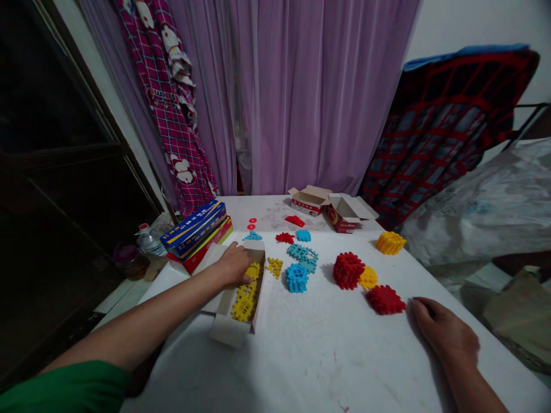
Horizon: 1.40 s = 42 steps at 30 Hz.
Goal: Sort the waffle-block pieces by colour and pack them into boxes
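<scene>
My left hand reaches over the side of an open cardboard box, its fingers bent down among yellow plastic building pieces. The fingertips are mostly hidden, so any grip on a piece does not show. My right hand rests on the table, fingers curled in and nothing visible in it. Just left of that hand lies a stack of red building pieces. A taller red block stack and a yellow piece stand behind it. Blue pieces and a small yellow piece lie right of the box.
On the white table, a blue box is stacked on a red one at left. Two open cartons stand at the back. Teal pieces and a yellow stack lie farther off. A purple curtain hangs behind.
</scene>
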{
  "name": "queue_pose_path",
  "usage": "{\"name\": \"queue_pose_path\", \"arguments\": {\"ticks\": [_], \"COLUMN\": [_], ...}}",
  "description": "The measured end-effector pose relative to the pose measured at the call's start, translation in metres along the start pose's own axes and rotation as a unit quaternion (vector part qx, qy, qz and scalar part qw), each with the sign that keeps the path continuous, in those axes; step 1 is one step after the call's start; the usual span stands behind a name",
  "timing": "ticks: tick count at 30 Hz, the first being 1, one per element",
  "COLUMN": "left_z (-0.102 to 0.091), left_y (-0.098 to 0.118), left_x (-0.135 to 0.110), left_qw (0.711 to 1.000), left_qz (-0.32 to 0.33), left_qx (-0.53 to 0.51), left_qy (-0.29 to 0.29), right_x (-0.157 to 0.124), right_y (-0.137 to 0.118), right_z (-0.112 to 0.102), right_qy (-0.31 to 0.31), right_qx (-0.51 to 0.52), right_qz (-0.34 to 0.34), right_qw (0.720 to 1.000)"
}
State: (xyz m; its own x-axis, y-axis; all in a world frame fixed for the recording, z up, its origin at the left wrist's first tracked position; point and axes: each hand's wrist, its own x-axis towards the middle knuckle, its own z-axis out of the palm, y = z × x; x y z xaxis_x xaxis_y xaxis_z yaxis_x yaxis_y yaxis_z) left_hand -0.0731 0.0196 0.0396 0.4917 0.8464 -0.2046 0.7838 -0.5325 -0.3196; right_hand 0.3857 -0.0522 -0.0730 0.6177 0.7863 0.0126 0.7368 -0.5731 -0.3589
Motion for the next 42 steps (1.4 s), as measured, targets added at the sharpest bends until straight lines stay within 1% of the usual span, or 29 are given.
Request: {"name": "queue_pose_path", "arguments": {"ticks": [2, 4, 6, 7, 8, 10, 12, 13, 14, 16, 21, 27, 30, 35, 42], "left_z": [-0.003, -0.011, -0.021, -0.025, -0.027, -0.028, -0.024, -0.021, -0.017, -0.011, -0.007, -0.012, -0.014, -0.012, -0.009], "left_y": [-0.004, -0.006, -0.002, 0.002, 0.008, 0.021, 0.034, 0.040, 0.044, 0.050, 0.054, 0.047, 0.044, 0.045, 0.043], "left_x": [-0.001, 0.004, 0.018, 0.028, 0.040, 0.066, 0.089, 0.098, 0.105, 0.114, 0.118, 0.118, 0.116, 0.114, 0.117], "left_qw": [0.999, 0.996, 0.991, 0.990, 0.989, 0.992, 0.992, 0.990, 0.989, 0.987, 0.984, 0.985, 0.986, 0.990, 0.991], "left_qz": [-0.005, 0.006, 0.045, 0.073, 0.098, 0.124, 0.108, 0.095, 0.084, 0.073, 0.087, 0.110, 0.104, 0.098, 0.083], "left_qx": [0.007, 0.010, 0.003, -0.001, -0.003, 0.011, 0.028, 0.032, 0.033, 0.033, 0.037, 0.026, 0.038, 0.047, 0.026], "left_qy": [0.038, 0.092, 0.127, 0.124, 0.107, 0.028, -0.061, -0.095, -0.119, -0.139, -0.148, -0.131, -0.127, -0.093, -0.101], "right_x": [0.000, 0.001, 0.003, 0.004, 0.005, 0.007, 0.009, 0.010, 0.010, 0.010, 0.010, 0.010, 0.010, 0.010, 0.011], "right_y": [0.000, 0.000, 0.002, 0.003, 0.005, 0.009, 0.012, 0.014, 0.014, 0.014, 0.012, 0.014, 0.014, 0.013, 0.012], "right_z": [0.000, 0.000, 0.002, 0.003, 0.004, 0.007, 0.010, 0.011, 0.012, 0.012, 0.010, 0.013, 0.013, 0.011, 0.011], "right_qy": [-0.002, 0.002, 0.009, 0.012, 0.014, 0.020, 0.034, 0.038, 0.041, 0.036, 0.022, 0.032, 0.034, 0.027, 0.030], "right_qx": [0.001, 0.004, 0.011, 0.014, 0.018, 0.027, 0.036, 0.040, 0.046, 0.058, 0.074, 0.068, 0.070, 0.071, 0.072], "right_qz": [0.004, 0.004, 0.000, -0.002, -0.003, -0.010, -0.020, -0.022, -0.023, -0.018, -0.008, -0.018, -0.016, -0.015, -0.010], "right_qw": [1.000, 1.000, 1.000, 1.000, 1.000, 0.999, 0.999, 0.998, 0.998, 0.998, 0.997, 0.997, 0.997, 0.997, 0.997]}}
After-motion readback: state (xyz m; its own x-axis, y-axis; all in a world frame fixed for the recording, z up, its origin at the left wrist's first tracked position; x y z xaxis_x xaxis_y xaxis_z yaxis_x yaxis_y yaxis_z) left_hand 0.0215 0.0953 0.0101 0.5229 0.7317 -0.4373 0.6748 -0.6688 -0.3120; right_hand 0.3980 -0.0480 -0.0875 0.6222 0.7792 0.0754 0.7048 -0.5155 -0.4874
